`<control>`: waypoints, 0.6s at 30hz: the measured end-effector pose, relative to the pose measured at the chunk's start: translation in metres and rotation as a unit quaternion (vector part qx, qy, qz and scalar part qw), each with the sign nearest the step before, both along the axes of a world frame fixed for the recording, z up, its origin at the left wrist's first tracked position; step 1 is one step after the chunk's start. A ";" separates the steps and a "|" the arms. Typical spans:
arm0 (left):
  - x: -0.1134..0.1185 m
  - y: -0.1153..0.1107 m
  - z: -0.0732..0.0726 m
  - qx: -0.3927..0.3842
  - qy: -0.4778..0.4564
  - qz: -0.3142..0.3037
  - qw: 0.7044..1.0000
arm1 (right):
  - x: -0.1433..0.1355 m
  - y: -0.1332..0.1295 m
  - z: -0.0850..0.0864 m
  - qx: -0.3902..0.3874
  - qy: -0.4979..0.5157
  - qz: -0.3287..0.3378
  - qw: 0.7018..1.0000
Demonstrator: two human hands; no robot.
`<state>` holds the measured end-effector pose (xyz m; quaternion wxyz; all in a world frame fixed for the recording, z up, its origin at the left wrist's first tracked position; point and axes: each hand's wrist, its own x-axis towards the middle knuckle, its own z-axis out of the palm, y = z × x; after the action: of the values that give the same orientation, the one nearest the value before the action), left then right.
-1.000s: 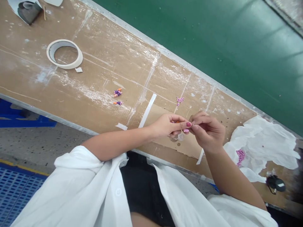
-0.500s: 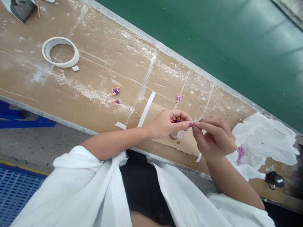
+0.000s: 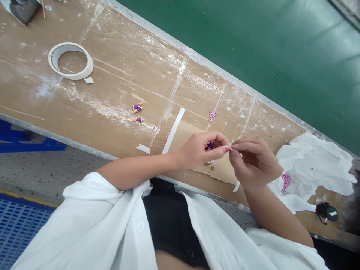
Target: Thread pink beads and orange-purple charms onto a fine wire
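My left hand is closed in a pinch, thumb against forefinger. What sits between the tips is too small to name. Close to it, my right hand also pinches, its fingertips meeting the left ones. Small purple and orange figurines show inside the curl of my left hand; whether they are held or lie beneath is unclear. Below that hand, part of a small clear container peeks out over a taped-down cardboard sheet. Just beyond the hands lies a little pile of pink-purple beads.
More purple and orange figurines lie left of the sheet. A roll of masking tape rests farther left. On the right are crumpled white paper, more pink beads and a black round object. A green surface borders the table.
Both hands stay pinched together. My left hand has tilted slightly and now covers most of the clear container. The right hand has shifted a little to the right.
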<state>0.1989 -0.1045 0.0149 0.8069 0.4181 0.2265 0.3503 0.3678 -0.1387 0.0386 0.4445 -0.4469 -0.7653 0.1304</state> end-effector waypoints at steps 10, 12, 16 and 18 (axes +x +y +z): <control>0.000 -0.002 -0.009 0.335 0.077 0.159 0.925 | -0.002 0.000 0.006 -0.079 0.040 0.032 0.996; 0.000 -0.002 -0.010 0.375 0.084 0.176 0.906 | 0.000 0.000 0.007 -0.087 0.039 0.039 0.995; 0.000 -0.002 -0.011 0.424 0.114 0.175 0.881 | 0.001 0.001 0.011 -0.100 0.019 0.048 0.994; 0.000 -0.002 -0.012 0.427 0.135 0.151 0.881 | 0.001 0.002 0.012 -0.093 0.014 0.048 0.994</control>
<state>0.1986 -0.1064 0.0032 0.4486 0.7263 0.2220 0.4711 0.3685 -0.1368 0.0503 0.4045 -0.4470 -0.7644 0.2286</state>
